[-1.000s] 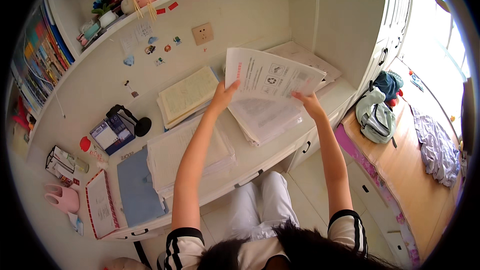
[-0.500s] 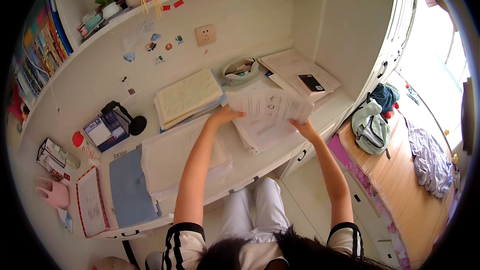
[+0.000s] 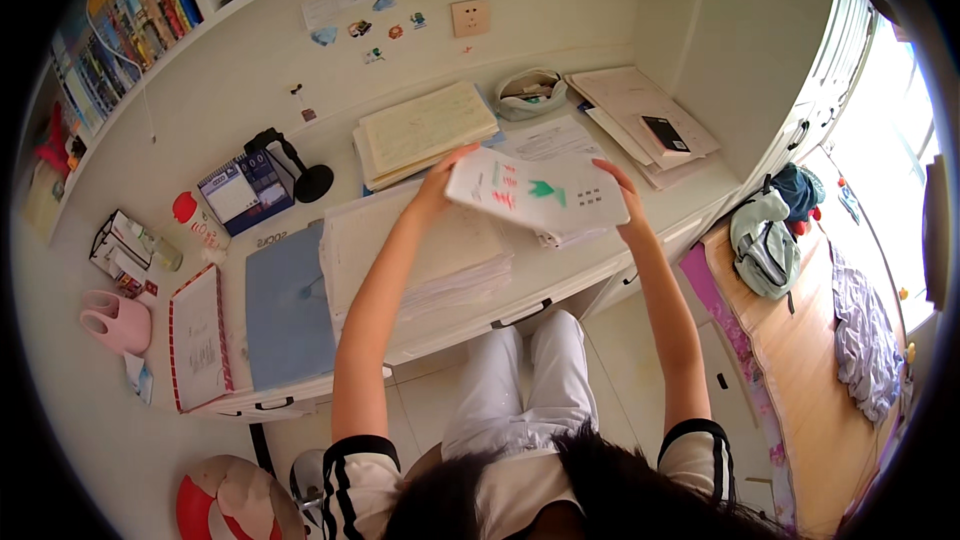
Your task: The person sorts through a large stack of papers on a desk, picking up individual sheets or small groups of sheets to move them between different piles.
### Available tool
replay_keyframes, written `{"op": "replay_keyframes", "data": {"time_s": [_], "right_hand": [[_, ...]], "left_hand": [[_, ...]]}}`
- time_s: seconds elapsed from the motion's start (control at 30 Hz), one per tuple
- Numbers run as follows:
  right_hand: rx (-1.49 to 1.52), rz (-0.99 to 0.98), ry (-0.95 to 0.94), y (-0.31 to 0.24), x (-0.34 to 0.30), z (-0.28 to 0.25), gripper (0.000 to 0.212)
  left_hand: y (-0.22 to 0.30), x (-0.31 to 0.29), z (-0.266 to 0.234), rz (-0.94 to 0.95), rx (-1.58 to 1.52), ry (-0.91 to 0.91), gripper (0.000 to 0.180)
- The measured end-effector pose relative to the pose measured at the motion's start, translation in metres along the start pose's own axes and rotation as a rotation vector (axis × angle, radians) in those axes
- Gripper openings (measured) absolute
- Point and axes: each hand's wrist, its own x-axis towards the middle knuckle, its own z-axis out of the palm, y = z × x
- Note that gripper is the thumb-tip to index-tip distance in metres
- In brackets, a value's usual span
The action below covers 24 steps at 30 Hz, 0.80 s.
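Note:
A white booklet [image 3: 575, 194] with red and green print on its face is held up in front of me, tilted over the desk. My left hand [image 3: 437, 182] grips its left edge, and my right hand [image 3: 622, 198] is closed on its right edge. Behind and beneath it lies a pile of printed papers [image 3: 548, 138], partly hidden by the booklet. A thick stack of papers [image 3: 405, 255] stands beside it, near my left forearm. Farther back, yellowish papers [image 3: 428, 130] are piled by a grey pencil case [image 3: 530, 93].
To the left are a blue folder [image 3: 288, 315], a red-edged tray [image 3: 200, 340], a desk calendar [image 3: 243, 192] and a black lamp [image 3: 312, 182]. At the back right, a phone [image 3: 665, 134] lies on large folders [image 3: 640, 105]. A backpack [image 3: 765, 250] rests on the wooden surface at right.
The printed sheets that were in my hands have given way to the booklet with red and green print, both hands still gripping. My view has shifted, so the desk appears farther right and higher.

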Motion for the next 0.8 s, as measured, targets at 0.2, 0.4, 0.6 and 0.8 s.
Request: {"op": "replay_keyframes", "data": {"time_s": [0.2,0.4,0.6,0.8], "right_hand": [[0.792,0.462,0.121,0.008,-0.028,0.010,0.047],[0.190,0.236,0.141,-0.026,-0.008,0.026,0.061],[0.235,0.351,-0.037,-0.035,0.105,0.068,0.038],[-0.561,0.047,0.102,0.056,0.197,0.141,0.035]], "left_hand": [[0.013,-0.029,0.041,-0.502,-0.068,0.116,0.052],[0.007,0.000,0.005,-0.031,-0.016,0.169,0.064],[0.061,0.031,-0.069,0.101,-0.098,0.338,0.065],[0.000,0.039,-0.161,0.176,0.109,0.754,0.066]]}}
